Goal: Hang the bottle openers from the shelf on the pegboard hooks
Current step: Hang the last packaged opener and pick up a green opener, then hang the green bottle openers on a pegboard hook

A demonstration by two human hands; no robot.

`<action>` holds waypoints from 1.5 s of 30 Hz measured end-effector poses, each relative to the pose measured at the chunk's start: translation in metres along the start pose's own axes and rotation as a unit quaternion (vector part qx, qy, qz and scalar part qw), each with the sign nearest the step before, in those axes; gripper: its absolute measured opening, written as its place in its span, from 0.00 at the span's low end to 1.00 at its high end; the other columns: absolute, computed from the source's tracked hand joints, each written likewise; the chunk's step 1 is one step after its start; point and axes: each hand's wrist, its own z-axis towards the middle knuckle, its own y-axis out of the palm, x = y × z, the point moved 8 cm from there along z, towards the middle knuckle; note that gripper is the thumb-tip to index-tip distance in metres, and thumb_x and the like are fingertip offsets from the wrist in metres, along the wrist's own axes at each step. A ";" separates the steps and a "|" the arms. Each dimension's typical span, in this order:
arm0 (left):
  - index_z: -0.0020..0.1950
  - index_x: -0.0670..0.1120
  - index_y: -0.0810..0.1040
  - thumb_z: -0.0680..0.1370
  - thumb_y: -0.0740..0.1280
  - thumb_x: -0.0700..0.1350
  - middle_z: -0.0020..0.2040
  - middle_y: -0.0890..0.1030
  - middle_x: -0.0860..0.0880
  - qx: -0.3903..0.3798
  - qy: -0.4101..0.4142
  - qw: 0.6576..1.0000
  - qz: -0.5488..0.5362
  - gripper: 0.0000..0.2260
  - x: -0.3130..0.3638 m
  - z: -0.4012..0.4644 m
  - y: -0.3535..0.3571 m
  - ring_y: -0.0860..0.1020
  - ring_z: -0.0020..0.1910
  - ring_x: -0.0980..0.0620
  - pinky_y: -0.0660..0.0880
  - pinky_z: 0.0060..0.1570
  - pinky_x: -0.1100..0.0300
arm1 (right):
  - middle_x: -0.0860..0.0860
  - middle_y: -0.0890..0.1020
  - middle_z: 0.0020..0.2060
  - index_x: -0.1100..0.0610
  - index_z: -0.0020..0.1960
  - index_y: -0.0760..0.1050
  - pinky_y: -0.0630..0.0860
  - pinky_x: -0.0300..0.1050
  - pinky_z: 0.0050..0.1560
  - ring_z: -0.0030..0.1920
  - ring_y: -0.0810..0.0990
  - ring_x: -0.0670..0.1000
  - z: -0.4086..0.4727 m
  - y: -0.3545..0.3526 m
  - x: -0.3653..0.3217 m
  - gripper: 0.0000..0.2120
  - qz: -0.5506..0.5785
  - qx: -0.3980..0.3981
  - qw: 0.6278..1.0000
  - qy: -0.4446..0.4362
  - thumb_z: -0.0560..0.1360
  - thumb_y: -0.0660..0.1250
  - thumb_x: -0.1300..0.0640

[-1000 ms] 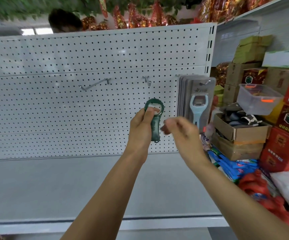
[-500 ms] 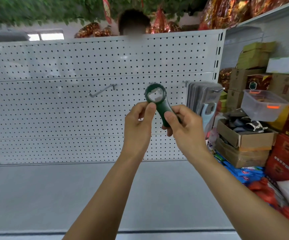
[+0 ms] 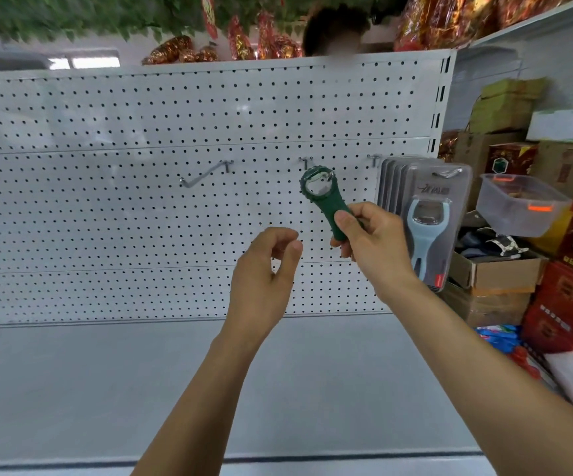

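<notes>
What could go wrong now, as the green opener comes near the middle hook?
1. The right hand grips only the handle end of the green bottle opener, which is tilted, so its ring may miss the tip of the middle hook.
2. The left hand holds nothing, so if the opener slips, it will probably fall onto the shelf.
3. The packaged blue openers hang close to the right; an elbow swing might knock them.

One green bottle opener [image 3: 323, 201], three pegboard hooks [image 3: 206, 173], two hands [image 3: 374, 242].

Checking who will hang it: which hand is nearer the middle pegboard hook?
Right. The right hand holds the green bottle opener at the middle hook; the left hand hangs lower-left, empty.
</notes>
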 end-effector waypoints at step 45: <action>0.68 0.51 0.72 0.79 0.55 0.60 0.62 0.79 0.52 -0.181 -0.101 0.959 0.192 0.22 -0.121 -0.247 -0.083 0.77 0.59 0.55 0.74 0.58 0.58 | 0.41 0.76 0.59 0.48 0.65 0.71 0.74 0.40 0.52 0.56 0.76 0.42 -0.287 0.091 0.106 0.14 -0.311 -0.195 0.930 0.009 0.80 0.61 0.50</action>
